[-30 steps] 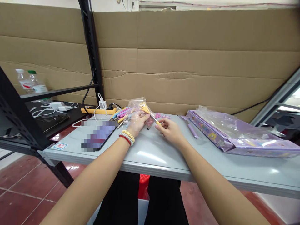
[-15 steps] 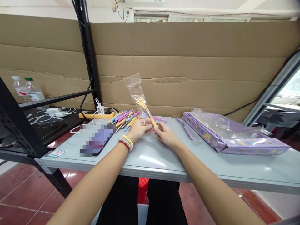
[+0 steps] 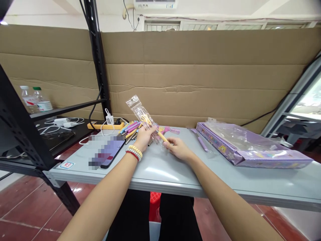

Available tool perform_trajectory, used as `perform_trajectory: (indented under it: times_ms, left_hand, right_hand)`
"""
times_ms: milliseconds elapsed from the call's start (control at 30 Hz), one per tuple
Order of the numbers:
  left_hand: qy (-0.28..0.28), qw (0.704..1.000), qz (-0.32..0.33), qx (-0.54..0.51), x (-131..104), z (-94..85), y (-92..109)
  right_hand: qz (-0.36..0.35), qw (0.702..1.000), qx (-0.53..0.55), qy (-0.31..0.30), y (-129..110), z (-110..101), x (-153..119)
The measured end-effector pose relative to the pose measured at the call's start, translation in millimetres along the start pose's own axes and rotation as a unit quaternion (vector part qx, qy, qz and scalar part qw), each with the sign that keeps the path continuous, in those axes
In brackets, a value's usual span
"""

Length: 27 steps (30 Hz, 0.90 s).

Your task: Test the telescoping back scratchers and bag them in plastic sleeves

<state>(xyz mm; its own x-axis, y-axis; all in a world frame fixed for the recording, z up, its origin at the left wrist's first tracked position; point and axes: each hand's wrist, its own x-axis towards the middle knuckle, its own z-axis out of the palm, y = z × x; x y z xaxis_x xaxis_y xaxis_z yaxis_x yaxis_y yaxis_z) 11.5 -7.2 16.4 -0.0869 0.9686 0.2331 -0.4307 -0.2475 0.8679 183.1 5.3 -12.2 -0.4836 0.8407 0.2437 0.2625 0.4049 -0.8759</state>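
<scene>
A yellow back scratcher [image 3: 162, 136] with a small hand-shaped head lies inside a clear zip bag [image 3: 136, 105], tilted up to the left. My left hand [image 3: 144, 136] pinches the bag and the scratcher's shaft around the middle. At the lower end, my right hand [image 3: 178, 147] has thumb and fingers closed on the yellow handle. Behind my left hand, a pile of purple, blue and yellow back scratchers [image 3: 130, 128] is spread on the grey table [image 3: 160, 170], partly hidden by that hand.
A phone [image 3: 113, 154] lies left of my hands. Behind it sits a yellow power strip [image 3: 94, 126] with white cables. To the right are a bagged purple scratcher [image 3: 202, 143] and an open purple box [image 3: 271, 159] with clear plastic in it. Cardboard [image 3: 200, 77] walls the back.
The bagged scratcher has come down and leans further left. My left hand has shifted up along it onto the shaft, while my right hand stays at the handle. The camera view tilts up slightly.
</scene>
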Motion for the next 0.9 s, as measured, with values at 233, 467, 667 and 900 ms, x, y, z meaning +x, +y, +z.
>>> perform_trajectory:
  times_ms: [233,467,667,900]
  left_hand:
    - [0.102,0.993,0.038,-0.053,11.4,-11.4,-0.3]
    - [0.032,0.998,-0.019,-0.054,3.1,-6.6,3.8]
    - [-0.075,0.996,-0.037,0.003,-4.5,-1.6,-1.8]
    - [-0.010,0.998,-0.053,0.023,1.9,-4.8,-4.9]
  right_hand:
    - [0.000,0.980,0.179,-0.086,-21.0,-10.3,-11.8]
    - [0.041,0.987,0.149,-0.041,-19.7,-11.4,-10.3]
    - [-0.002,1.000,-0.007,0.025,-11.2,-4.6,-6.0]
    - [-0.050,0.994,-0.097,0.008,-9.5,-2.9,-7.6]
